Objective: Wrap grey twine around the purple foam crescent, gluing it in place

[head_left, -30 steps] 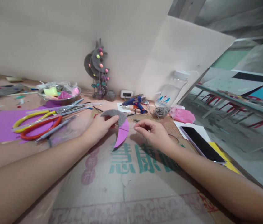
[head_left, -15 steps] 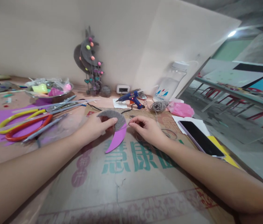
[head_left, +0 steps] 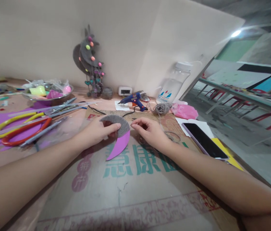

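A purple crescent moon cutout (head_left: 120, 145) is held above the cardboard, its upper part wrapped in grey yarn (head_left: 123, 124) and its lower tip bare. My left hand (head_left: 102, 130) pinches the wrapped part, thumb on the front. Just right of the crescent's edge, my right hand (head_left: 147, 130) has thumb and forefinger pinched together on the grey yarn, whose strand is thin and barely visible at the fingertips. Loose yarn loops (head_left: 172, 137) lie behind the right wrist, and a grey yarn ball (head_left: 162, 108) rests farther back.
A blue glue gun (head_left: 134, 101) with a lit red light lies ahead, near a small clock (head_left: 125, 91). Scissors (head_left: 25, 125) and a bowl (head_left: 47, 98) are left. A bottle (head_left: 172, 85) and a phone (head_left: 204, 140) stand and lie right. A finished-looking moon ornament (head_left: 89, 59) leans on the wall.
The yarn strand that crossed the purple part no longer shows there. My right hand stays close to the crescent's right edge, still pinched. The whole view has shifted slightly.
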Available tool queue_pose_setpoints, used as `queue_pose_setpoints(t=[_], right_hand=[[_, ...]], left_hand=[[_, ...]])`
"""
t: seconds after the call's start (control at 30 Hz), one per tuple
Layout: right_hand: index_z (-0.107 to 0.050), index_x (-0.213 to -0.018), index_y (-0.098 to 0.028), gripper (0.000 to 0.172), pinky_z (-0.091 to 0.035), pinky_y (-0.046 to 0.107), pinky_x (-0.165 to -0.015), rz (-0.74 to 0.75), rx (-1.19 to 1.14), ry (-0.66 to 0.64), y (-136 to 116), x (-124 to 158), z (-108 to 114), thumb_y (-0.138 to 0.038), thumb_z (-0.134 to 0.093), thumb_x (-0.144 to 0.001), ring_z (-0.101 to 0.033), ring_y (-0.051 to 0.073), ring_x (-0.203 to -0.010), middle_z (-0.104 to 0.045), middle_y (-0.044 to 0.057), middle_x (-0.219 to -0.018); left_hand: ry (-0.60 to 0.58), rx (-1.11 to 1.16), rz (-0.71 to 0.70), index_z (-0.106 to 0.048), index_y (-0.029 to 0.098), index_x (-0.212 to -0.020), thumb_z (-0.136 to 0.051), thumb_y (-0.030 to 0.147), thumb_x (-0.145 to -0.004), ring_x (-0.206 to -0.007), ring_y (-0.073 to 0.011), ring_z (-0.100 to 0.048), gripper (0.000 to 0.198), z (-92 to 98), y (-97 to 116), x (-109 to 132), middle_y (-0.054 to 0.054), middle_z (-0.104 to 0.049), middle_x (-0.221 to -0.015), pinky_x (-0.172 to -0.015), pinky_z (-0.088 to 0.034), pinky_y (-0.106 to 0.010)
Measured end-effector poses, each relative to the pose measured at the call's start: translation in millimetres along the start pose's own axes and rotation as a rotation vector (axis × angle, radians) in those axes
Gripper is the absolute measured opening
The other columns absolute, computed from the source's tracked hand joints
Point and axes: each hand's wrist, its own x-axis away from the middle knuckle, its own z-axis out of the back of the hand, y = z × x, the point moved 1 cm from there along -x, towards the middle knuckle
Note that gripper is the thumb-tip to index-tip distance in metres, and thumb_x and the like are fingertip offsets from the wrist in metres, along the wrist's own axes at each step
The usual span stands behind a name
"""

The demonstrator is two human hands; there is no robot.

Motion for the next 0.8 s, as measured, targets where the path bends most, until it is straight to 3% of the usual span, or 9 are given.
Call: queue_pose_setpoints(t=[0.63, 0.7, 0.8], right_hand=[[-0.064, -0.086, -0.017, 0.022, -0.039, 0.022, -0.047, 0.009, 0.007, 0.022, 2.4, 0.6, -0.2, -0.037, -0.054, -0.085, -0.05, 0.01, -0.047, -0.058, -0.002, -0.058], [-0.066, -0.087, -0.017, 0.02, -0.044, 0.025, -0.056, 0.057, 0.034, 0.012, 3.5, -0.8, -0.3, -0.033, -0.054, -0.086, -0.056, 0.012, -0.057, -0.063, 0.0, -0.065], [-0.068, -0.094, -0.019, 0.019, -0.046, 0.032, -0.083, 0.196, 0.049, 0.032, 5.3, -3.4, 1.4, -0.024, -0.051, -0.087, -0.061, 0.017, -0.089, -0.068, 0.006, -0.095]], left_hand=[[-0.141, 0.07, 0.008, -0.059, 0.017, -0.071, -0.06, 0.038, -0.076, -0.053, -0.0105, -0.052, 0.021, 1.6, -6.7, -1.1, 0.002, -0.059, -0.059, -0.047, -0.038, -0.02], [-0.128, 0.069, 0.015, -0.059, 0.017, -0.07, -0.06, 0.039, -0.076, -0.054, -0.0112, -0.053, 0.023, 1.7, -5.8, -1.0, 0.002, -0.059, -0.06, -0.048, -0.038, -0.02], [-0.108, 0.034, 0.034, -0.059, 0.017, -0.068, -0.06, 0.041, -0.075, -0.056, -0.0129, -0.055, 0.025, 2.8, -4.2, -1.7, 0.001, -0.06, -0.06, -0.049, -0.038, -0.021]])
